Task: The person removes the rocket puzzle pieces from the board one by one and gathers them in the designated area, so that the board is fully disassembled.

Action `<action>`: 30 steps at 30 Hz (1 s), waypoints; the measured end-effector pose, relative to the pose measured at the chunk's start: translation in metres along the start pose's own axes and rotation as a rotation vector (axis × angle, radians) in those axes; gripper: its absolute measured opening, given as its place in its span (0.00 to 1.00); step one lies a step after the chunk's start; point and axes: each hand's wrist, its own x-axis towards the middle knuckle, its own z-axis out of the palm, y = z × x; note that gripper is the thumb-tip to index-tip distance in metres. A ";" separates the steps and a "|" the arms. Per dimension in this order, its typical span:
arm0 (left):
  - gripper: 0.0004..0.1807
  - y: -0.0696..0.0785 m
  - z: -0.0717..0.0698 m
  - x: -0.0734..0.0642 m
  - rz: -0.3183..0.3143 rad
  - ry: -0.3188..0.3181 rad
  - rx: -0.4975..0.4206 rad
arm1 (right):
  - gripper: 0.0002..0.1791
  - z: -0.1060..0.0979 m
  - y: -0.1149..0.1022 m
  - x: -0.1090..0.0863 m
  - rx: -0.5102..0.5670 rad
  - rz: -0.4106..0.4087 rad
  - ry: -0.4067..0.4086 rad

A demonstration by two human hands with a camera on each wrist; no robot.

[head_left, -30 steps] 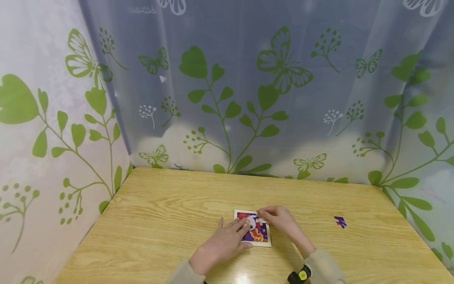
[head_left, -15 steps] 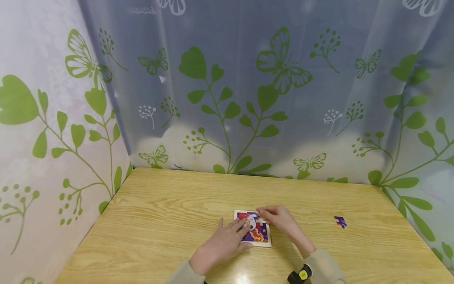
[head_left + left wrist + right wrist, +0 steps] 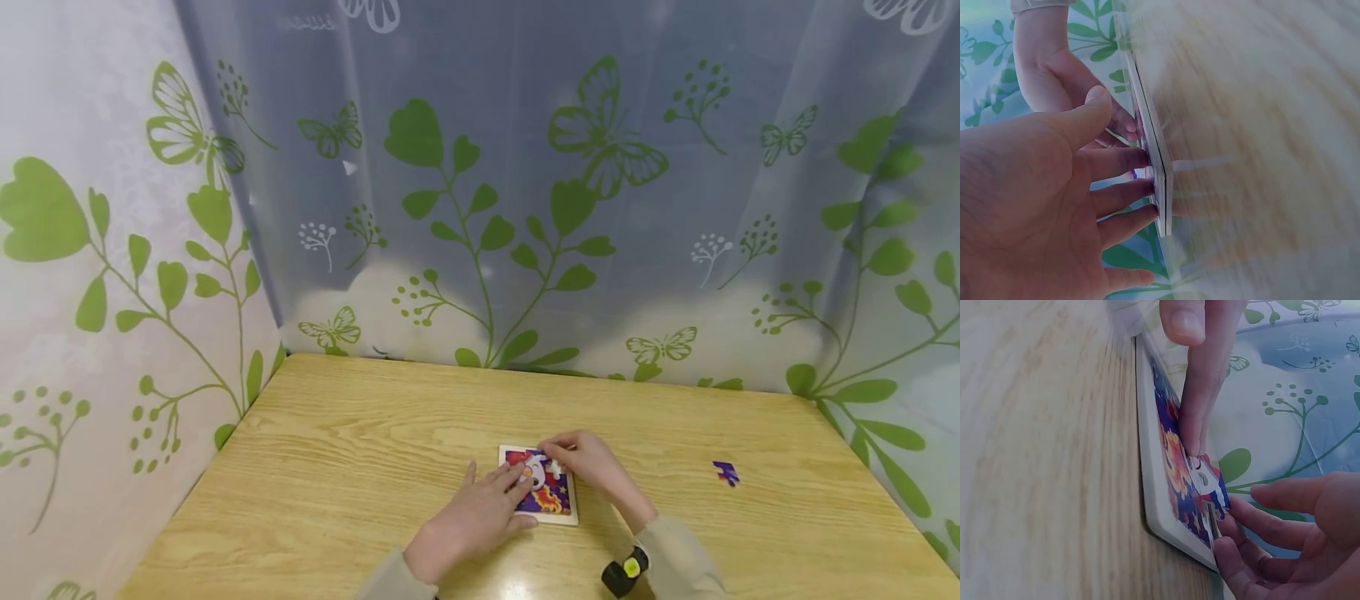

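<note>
A small square jigsaw puzzle with a white frame lies on the table, its picture purple and red with a white figure and orange flames. My left hand reaches over it from the left, straight fingers resting on the picture. In the left wrist view, three fingertips touch the puzzle's face. At the puzzle's upper right corner, my right hand pinches a puzzle piece of blue, white and red between thumb and fingers. That piece stands tilted over the board. Near it, part of the pale backing shows bare.
Loose purple puzzle pieces lie to the right on the wooden table. A patterned curtain with green leaves and butterflies rises behind the table and along both sides. A black strap circles the right wrist.
The right hand has shifted slightly left over the puzzle's top edge. The left hand keeps its place on the picture. The whole head view has drifted a little.
</note>
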 end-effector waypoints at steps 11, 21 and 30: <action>0.34 -0.001 0.002 0.000 0.001 0.006 -0.008 | 0.03 0.005 -0.004 0.009 -0.152 -0.036 0.039; 0.34 -0.001 0.001 0.001 0.001 -0.007 -0.023 | 0.03 0.005 -0.003 0.009 -0.124 0.002 0.058; 0.33 0.000 0.000 0.000 0.006 -0.002 -0.017 | 0.04 0.003 0.001 0.011 -0.088 0.020 0.070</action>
